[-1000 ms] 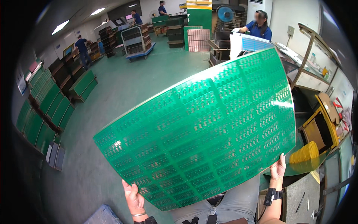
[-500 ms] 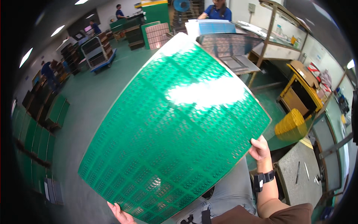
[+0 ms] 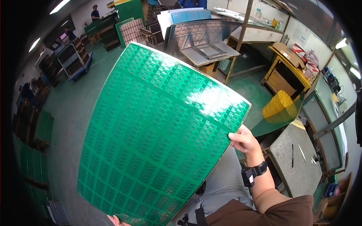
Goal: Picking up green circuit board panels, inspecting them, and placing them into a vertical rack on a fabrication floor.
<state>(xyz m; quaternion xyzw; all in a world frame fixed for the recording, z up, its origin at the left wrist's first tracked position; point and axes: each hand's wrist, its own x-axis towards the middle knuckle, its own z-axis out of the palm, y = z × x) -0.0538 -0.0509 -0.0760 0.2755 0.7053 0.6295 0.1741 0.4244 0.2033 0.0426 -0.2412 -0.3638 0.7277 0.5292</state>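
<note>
A large green circuit board panel (image 3: 151, 124), covered in rows of small repeated patterns, is held up tilted over my lap. My right hand (image 3: 244, 139) pinches its right edge, thumb on the face and the other fingers behind. At the lower left corner, my left hand (image 3: 117, 221) grips the bottom edge; only some of its fingers show at the picture's lower rim. Bright light glares off the upper right part of the panel. A black band with a small box (image 3: 253, 174) is strapped round my right wrist.
A grey-topped table (image 3: 292, 162) with pens (image 3: 292, 156) stands to my right, with a yellow ribbed bin (image 3: 279, 107) beyond it. Ahead, a slanted rack (image 3: 207, 52) holds a dark panel. A blue trolley (image 3: 75, 64) and stacked green boards (image 3: 44, 130) lie left. People work farther off.
The panel has swung lower and to the left, its far corner dropping. Both hands keep hold of it. The view has turned to the right.
</note>
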